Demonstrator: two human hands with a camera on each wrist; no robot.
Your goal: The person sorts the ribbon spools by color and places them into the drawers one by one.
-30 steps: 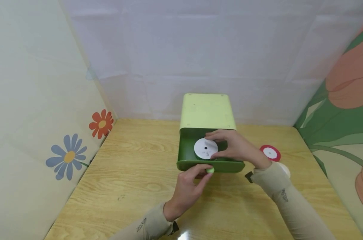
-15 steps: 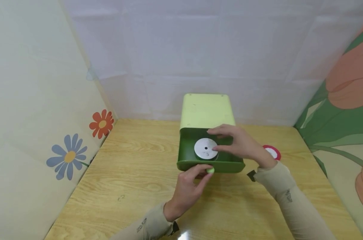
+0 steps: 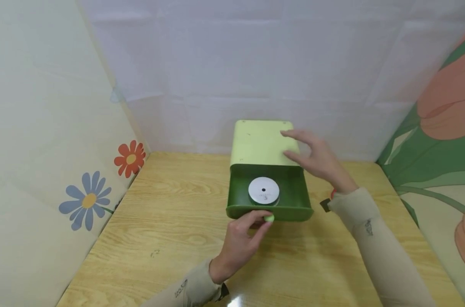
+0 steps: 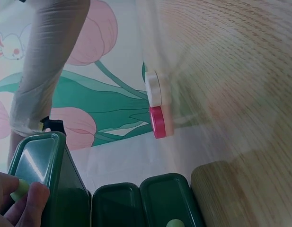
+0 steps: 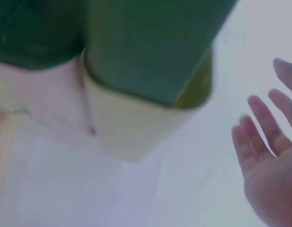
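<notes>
A spool of ribbon [image 3: 263,190] with a white face and dark centre hole lies flat in the pulled-out green drawer [image 3: 294,187]. Thumb and fingers of my left hand [image 3: 240,241] pinch the drawer's light green knob [image 3: 269,218]; the left wrist view shows the same knob [image 4: 20,189] between fingertips. My right hand [image 3: 318,155], fingers spread and holding nothing, hovers over the right side of the pale green cabinet [image 3: 261,140]. In the right wrist view, that hand [image 5: 271,161] is apart from the cabinet.
On the table [image 3: 171,221] to the right, a red spool [image 4: 157,122] and a white spool [image 4: 153,89] stand beside each other, mostly hidden by my right arm in the head view. Two more green drawer fronts [image 4: 117,205] show shut. A white backdrop [image 3: 201,64] rises behind.
My right hand has come off the white-faced spool and moved up and back, out of the drawer. The spool stays in the drawer, and my left hand keeps its pinch on the knob.
</notes>
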